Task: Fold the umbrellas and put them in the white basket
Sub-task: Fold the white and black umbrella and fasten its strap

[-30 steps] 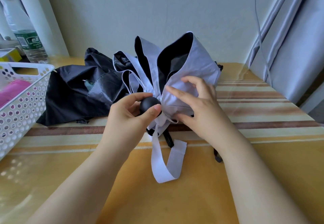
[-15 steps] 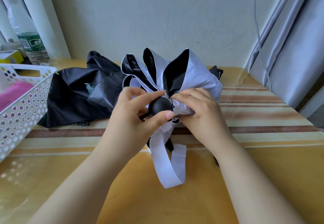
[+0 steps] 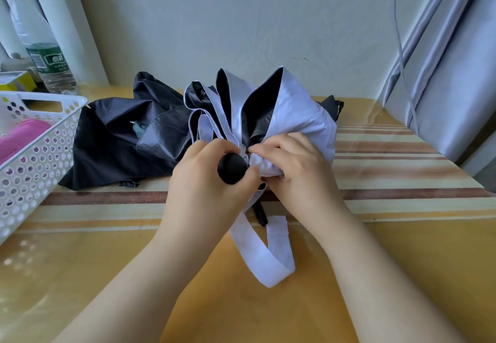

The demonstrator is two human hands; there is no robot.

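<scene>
A lilac umbrella (image 3: 298,117) with a black lining stands half collapsed in the middle of the table, its folds fanning upward. My left hand (image 3: 206,179) grips its round black handle (image 3: 231,168). Right beside the handle, my right hand (image 3: 291,164) pinches bunched lilac fabric. The umbrella's lilac strap (image 3: 271,256) loops down toward me. Behind and to the left lies a crumpled black umbrella (image 3: 120,141). At the left edge stands the white basket (image 3: 40,160), perforated, with a pink umbrella (image 3: 18,138) inside.
A plastic water bottle (image 3: 45,58) and a yellow box (image 3: 18,81) stand behind the basket. Grey curtains (image 3: 451,74) hang at the right beside the table's edge. The striped tablecloth (image 3: 389,165) covers the table, and a wall closes the back.
My right hand has closed from spread fingers over the canopy into a pinch on the fabric by the handle. The lilac folds have drawn in tighter and my view has shifted.
</scene>
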